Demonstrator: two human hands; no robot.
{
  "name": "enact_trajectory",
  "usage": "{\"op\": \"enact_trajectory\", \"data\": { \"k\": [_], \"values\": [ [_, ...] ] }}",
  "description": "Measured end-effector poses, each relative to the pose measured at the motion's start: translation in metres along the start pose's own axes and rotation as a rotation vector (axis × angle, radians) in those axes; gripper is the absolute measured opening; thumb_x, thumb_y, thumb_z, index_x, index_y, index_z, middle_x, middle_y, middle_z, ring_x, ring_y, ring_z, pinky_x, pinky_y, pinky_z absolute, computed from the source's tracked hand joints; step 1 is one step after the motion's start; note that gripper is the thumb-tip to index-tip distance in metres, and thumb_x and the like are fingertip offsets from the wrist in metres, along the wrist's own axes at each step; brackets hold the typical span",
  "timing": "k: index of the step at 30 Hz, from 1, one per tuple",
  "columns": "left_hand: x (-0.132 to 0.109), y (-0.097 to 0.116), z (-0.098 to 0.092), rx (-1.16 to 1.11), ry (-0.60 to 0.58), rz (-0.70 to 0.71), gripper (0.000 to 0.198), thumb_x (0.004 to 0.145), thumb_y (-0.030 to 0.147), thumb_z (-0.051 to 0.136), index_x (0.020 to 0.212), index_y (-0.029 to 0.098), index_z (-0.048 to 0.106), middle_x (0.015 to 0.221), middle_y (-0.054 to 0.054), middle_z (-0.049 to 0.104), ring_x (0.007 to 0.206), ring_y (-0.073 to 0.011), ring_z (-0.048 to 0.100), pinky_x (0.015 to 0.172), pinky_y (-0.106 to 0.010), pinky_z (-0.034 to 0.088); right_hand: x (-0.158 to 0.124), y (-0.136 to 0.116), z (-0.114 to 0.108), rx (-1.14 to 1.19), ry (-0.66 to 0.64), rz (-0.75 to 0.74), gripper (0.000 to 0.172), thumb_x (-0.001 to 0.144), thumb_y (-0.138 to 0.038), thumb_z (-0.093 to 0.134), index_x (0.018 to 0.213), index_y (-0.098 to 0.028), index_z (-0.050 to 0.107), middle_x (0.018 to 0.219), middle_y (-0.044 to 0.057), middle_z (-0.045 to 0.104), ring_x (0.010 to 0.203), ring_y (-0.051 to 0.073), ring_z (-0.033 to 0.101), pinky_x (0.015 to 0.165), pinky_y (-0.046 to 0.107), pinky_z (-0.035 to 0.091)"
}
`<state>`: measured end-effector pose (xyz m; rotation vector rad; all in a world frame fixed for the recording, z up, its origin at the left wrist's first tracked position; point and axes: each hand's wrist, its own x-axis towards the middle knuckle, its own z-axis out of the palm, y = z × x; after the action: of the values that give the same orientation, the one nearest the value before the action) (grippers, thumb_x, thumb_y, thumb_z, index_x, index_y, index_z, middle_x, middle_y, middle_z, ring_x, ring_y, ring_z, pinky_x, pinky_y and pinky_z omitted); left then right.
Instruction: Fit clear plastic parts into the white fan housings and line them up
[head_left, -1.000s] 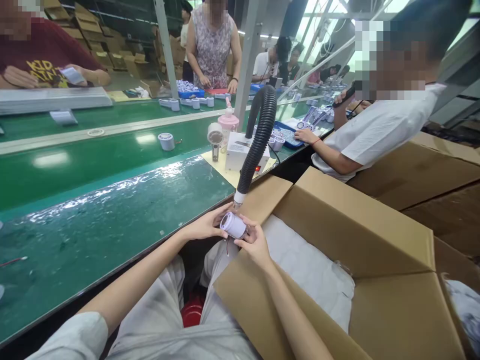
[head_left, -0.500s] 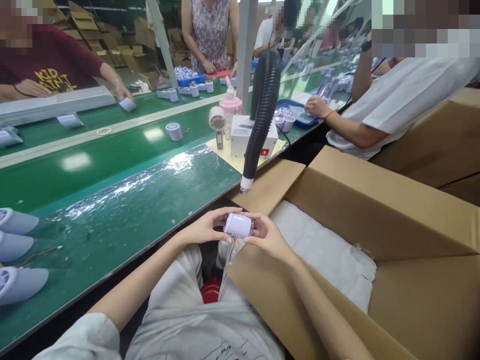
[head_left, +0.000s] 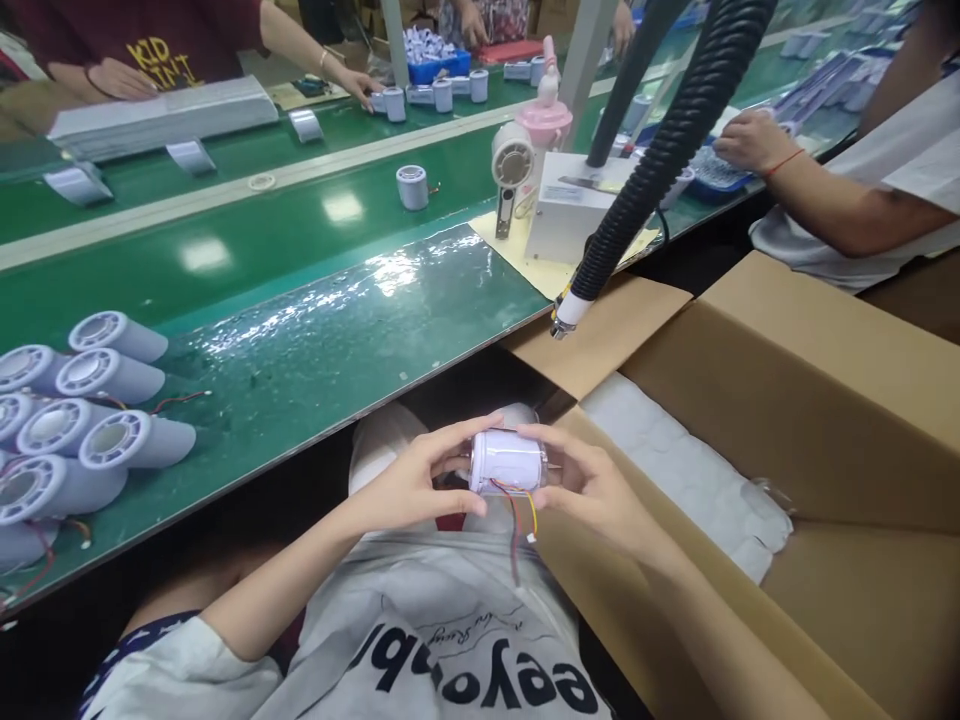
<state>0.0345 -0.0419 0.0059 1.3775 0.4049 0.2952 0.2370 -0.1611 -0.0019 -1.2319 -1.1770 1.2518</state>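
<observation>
Between my two hands is a pale lilac cylindrical housing (head_left: 510, 458), lying sideways above my lap, with thin red, yellow and dark wires hanging from its underside. My left hand (head_left: 431, 475) grips its left end between fingers and thumb. On the right end, my right hand (head_left: 589, 485) is closed the same way, over what looks like a clear rim. Above and to the right hangs the metal-tipped nozzle (head_left: 571, 315) of a black corrugated hose, apart from the housing. Several like lilac housings (head_left: 139, 440) with wires lie on the green table at the left.
A deep cardboard box (head_left: 817, 400) with white padding (head_left: 675, 470) inside stands at my right. On the table are a white box-shaped machine (head_left: 570, 210), a handheld fan (head_left: 511, 170), a pink cup (head_left: 546, 120) and one upright housing (head_left: 412, 188). Co-workers' hands (head_left: 757, 140) are across and to the right.
The view has shifted left and down, showing more housings at the left. The held housing has turned a little, bringing its wires into view. Across the table, a co-worker's hand has moved to another housing.
</observation>
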Motion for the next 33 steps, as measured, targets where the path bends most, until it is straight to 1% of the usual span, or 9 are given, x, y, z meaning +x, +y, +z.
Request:
{"op": "enact_trajectory", "data": {
  "k": [5,11,17,19,21,23,26,30,33],
  "values": [
    [-0.012,0.001,-0.003,-0.086,-0.028,-0.069,0.079,0.072,0.017,0.078,0.142,0.031,0.043,0.126,-0.008,0.063,0.115,-0.0249,0.062,0.099,-0.039,0.05,-0.002,-0.006,0.009,0.014,-0.002,0.087,0.049,0.077,-0.026,0.077,0.122,-0.038,0.064,0.124,0.001,0.065,0.101,0.023,0.067,0.087,0.04,0.059],
    [-0.023,-0.005,-0.002,-0.09,-0.043,-0.152,0.085,0.072,0.02,0.078,0.146,0.031,0.036,0.122,-0.008,0.065,0.113,-0.0273,0.062,0.095,-0.041,0.052,-0.005,-0.007,0.016,-0.136,-0.03,0.046,0.05,0.075,-0.021,0.077,0.119,-0.04,0.066,0.138,-0.001,0.055,0.12,0.027,0.058,0.094,0.042,0.057],
    [-0.027,-0.009,0.0,0.007,-0.007,0.036,0.074,0.074,0.016,0.076,0.138,0.038,0.046,0.145,-0.005,0.047,0.123,-0.0244,0.056,0.101,-0.035,0.049,-0.004,0.001,0.021,-0.078,-0.024,-0.05,0.059,0.073,-0.025,0.08,0.127,-0.04,0.059,0.145,0.001,0.049,0.131,0.028,0.048,0.104,0.046,0.048],
    [-0.027,-0.01,0.001,0.063,0.026,0.132,0.071,0.072,0.013,0.077,0.134,0.038,0.051,0.144,-0.005,0.047,0.126,-0.0246,0.053,0.102,-0.034,0.048,-0.005,-0.002,0.023,0.042,-0.022,-0.005,0.072,0.071,-0.028,0.082,0.135,-0.039,0.051,0.144,0.003,0.05,0.128,0.028,0.051,0.101,0.044,0.051],
    [-0.027,-0.01,0.001,0.084,0.049,0.185,0.07,0.073,0.012,0.076,0.133,0.036,0.05,0.141,-0.006,0.05,0.127,-0.0247,0.052,0.104,-0.036,0.047,-0.006,-0.005,0.023,0.098,-0.016,0.045,0.071,0.072,-0.029,0.081,0.135,-0.037,0.049,0.135,0.004,0.057,0.12,0.026,0.058,0.097,0.041,0.054],
    [-0.027,-0.008,0.0,0.078,0.054,0.178,0.077,0.071,0.014,0.078,0.137,0.035,0.045,0.144,-0.007,0.047,0.13,-0.0265,0.049,0.107,-0.039,0.043,-0.007,-0.008,0.025,0.081,-0.004,0.049,0.059,0.075,-0.027,0.079,0.128,-0.035,0.054,0.128,0.004,0.061,0.113,0.024,0.062,0.094,0.039,0.056],
    [-0.027,-0.002,-0.001,0.025,0.001,0.049,0.09,0.068,0.026,0.082,0.143,0.033,0.034,0.15,-0.011,0.037,0.133,-0.0301,0.044,0.107,-0.042,0.042,-0.008,-0.008,0.026,-0.012,0.045,-0.026,0.06,0.072,-0.021,0.081,0.125,-0.035,0.057,0.128,0.003,0.061,0.116,0.024,0.06,0.098,0.041,0.054],
    [-0.027,0.007,0.002,-0.04,-0.023,-0.123,0.056,0.086,0.037,0.063,0.136,0.029,0.04,0.13,-0.01,0.054,0.113,-0.0238,0.058,0.092,-0.038,0.05,-0.006,-0.008,0.025,-0.11,0.069,-0.127,0.056,0.073,-0.023,0.08,0.123,-0.037,0.06,0.141,0.001,0.051,0.132,0.025,0.046,0.109,0.042,0.044],
    [-0.025,0.006,0.005,0.03,0.053,-0.016,0.056,0.081,0.027,0.071,0.13,0.031,0.045,0.13,-0.006,0.052,0.116,-0.0217,0.056,0.096,-0.035,0.048,-0.003,-0.01,0.021,-0.059,0.049,0.001,0.063,0.077,-0.036,0.076,0.135,-0.033,0.05,0.148,0.006,0.042,0.133,0.028,0.045,0.106,0.044,0.046]
  ]
}}
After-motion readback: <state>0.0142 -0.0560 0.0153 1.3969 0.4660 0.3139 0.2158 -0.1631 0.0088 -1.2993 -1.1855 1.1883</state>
